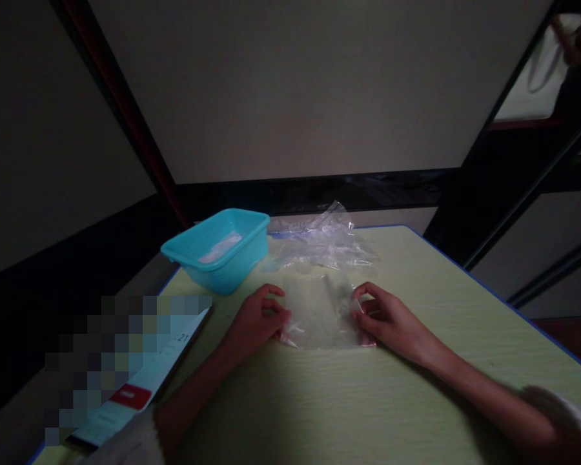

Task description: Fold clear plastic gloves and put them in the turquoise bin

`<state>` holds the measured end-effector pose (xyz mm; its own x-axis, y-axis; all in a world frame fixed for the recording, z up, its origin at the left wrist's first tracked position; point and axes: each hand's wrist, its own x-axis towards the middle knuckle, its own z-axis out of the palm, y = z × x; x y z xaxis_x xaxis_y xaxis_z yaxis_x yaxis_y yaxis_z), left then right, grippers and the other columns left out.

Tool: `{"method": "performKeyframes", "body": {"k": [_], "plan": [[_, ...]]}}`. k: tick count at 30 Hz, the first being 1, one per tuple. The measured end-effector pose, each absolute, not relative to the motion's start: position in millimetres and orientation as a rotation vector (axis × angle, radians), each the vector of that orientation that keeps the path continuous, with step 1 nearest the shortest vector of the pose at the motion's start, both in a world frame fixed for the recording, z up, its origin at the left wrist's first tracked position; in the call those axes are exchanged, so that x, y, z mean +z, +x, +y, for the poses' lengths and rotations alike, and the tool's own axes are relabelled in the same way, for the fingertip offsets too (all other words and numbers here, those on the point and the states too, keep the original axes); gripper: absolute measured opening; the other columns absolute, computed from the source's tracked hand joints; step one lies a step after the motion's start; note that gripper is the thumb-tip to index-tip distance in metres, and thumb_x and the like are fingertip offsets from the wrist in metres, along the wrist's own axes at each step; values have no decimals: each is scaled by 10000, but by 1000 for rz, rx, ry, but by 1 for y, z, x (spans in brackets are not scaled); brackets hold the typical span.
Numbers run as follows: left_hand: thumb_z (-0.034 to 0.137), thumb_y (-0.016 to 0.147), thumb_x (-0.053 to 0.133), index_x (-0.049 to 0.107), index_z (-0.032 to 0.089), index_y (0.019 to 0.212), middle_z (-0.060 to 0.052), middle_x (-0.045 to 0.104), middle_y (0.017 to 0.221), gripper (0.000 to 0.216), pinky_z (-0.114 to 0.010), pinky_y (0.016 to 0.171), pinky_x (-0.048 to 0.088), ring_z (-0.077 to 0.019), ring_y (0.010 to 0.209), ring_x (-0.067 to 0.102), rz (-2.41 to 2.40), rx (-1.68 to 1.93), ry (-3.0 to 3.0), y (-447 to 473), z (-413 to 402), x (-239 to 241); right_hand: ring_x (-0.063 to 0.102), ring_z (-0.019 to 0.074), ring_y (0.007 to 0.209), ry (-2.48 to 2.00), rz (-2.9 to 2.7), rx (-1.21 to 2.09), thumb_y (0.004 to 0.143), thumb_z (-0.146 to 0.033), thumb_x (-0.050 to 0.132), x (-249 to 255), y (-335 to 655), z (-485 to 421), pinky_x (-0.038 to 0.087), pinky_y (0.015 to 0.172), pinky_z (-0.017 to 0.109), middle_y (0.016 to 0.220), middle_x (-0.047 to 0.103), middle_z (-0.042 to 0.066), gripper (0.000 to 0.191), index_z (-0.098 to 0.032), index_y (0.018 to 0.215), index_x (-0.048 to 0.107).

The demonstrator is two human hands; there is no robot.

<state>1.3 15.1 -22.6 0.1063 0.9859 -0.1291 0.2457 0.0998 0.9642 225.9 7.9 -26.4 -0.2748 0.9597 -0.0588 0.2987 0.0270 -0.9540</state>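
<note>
A clear plastic bag [317,316] lies flat on the table in front of me, its near edge creased and shiny. My left hand [259,316] is at the bag's left edge, fingers curled and closed on the film there. At the opposite edge, my right hand [387,320] pinches the film between thumb and fingers. Just beyond this bag is a crumpled heap of clear plastic bags [324,242], with one corner standing up.
A turquoise plastic basin [254,255] with white material [223,247] inside stands at the back left. A lit screen device [130,394], partly pixelated, lies at the left. The pale table [440,278] has a blue edge, with panels behind it.
</note>
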Motion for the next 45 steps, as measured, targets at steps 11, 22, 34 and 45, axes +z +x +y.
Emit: {"method": "performKeyframes", "body": {"k": [11,22,34,45], "plan": [[138,606,573,360,185,1043,128,516,575,489,-165,373,374,-85,390,554,1417,978,1369,2,13,-26,442,111,437,-1335,-1859,877,718,-215,455,-30,227,7,294,403,215,539,485,-72,336,-185,1038,355],[125,630,598,286,196,1158,117,534,664,618,-166,396,397,-74,410,566,1475,1001,1388,4,10,-28,443,140,464,-1509,-2071,599,736,-229,438,-31,231,8,280,467,256,523,492,-58,353,-188,1083,386],[61,574,631,293,224,1242,37,555,896,766,-196,435,412,-51,445,513,1520,908,1571,0,5,-28,521,163,511,-1618,-2269,353,761,-183,438,-21,233,-1,342,498,268,585,566,-13,372,-160,1133,428],[340,800,539,335,103,1328,-167,325,1418,613,-428,1061,288,-265,1310,291,1157,470,2596,12,-23,-33,306,290,1298,-1041,-2699,167,891,-436,389,-24,216,-28,279,1049,502,1394,347,223,625,-37,1365,307]]}}
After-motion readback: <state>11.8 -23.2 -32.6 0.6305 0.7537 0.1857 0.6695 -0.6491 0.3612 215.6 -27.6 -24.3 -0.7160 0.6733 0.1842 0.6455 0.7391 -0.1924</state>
